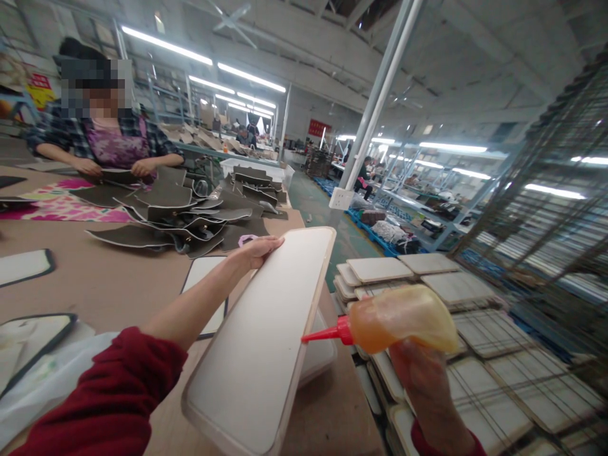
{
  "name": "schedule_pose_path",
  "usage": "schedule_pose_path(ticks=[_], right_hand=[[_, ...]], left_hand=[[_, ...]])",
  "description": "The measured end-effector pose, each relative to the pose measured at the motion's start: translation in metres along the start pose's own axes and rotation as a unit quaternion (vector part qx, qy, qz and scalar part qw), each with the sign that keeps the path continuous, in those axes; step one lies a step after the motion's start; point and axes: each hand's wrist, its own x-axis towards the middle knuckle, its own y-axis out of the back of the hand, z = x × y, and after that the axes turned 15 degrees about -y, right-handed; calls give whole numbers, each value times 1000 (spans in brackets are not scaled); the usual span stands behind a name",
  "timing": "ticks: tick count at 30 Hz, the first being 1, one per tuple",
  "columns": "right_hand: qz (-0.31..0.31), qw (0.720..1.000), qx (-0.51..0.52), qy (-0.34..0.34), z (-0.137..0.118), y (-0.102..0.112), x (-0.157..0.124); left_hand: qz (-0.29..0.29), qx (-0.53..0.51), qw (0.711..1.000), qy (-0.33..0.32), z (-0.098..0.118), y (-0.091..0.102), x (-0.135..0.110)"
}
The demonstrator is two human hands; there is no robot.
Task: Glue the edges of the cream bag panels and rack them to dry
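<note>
My left hand [263, 251] grips the far left edge of a white panel [266, 323] with rounded corners and a pale tan border. The panel is held tilted above the table. In my right hand [420, 367] is a squeeze bottle [403, 318] of amber liquid, lying on its side with its red nozzle pointing left. The nozzle's tip meets the panel's right border, about midway along. Beneath the panel, part of another pale rounded piece [318, 351] shows on the table.
Brown table [137, 278] carries a heap of dark grey cut pieces [190, 209] and dark-edged white panels [204, 285]. Across it a person [109, 133] handles a dark piece. To the right, stacked white panels [489, 342] stand beside a wire rack [546, 190]. A post with a socket box [341, 199] rises beyond.
</note>
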Motion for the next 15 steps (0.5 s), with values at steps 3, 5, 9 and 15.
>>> schedule_pose_path(ticks=[3, 5, 9, 15], right_hand=[[19, 1000, -11, -4, -1, -1, -1], [19, 1000, -17, -8, -1, 0, -2], [2, 1000, -12, -19, 2, 2, -3], [-25, 999, 19, -43, 6, 4, -6]], left_hand=[[3, 6, 1000, 4, 1, 0, 3], [2, 8, 1000, 7, 2, 0, 4], [2, 7, 1000, 9, 3, 1, 8], [10, -1, 1000, 14, 0, 8, 17]])
